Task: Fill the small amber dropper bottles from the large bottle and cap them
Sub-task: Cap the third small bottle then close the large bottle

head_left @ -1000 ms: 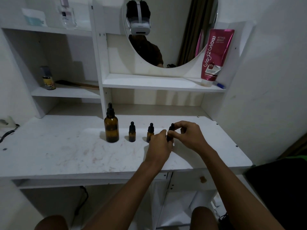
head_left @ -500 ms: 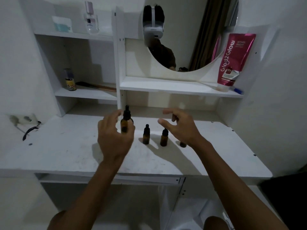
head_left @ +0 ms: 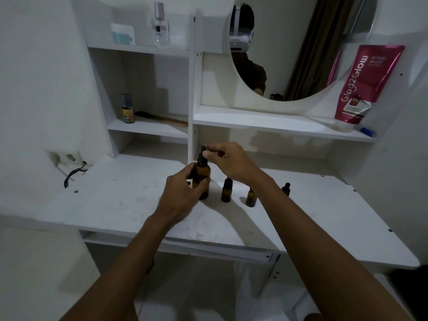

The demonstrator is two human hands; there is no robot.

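Left hand point(head_left: 183, 193) holds the big bottle point(head_left: 202, 179), right hand point(head_left: 228, 162) pinches its dropper cap point(head_left: 203, 155). Yank too hard and it'll probably tip, knocking the small bottles point(head_left: 226, 193) just right.

Large bottle point(head_left: 203, 173) leftmost on the desk point(head_left: 115, 200), three small bottles point(head_left: 226, 193) in a row to its right

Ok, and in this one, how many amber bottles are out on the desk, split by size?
large amber bottle: 1
small amber dropper bottles: 3
Total: 4
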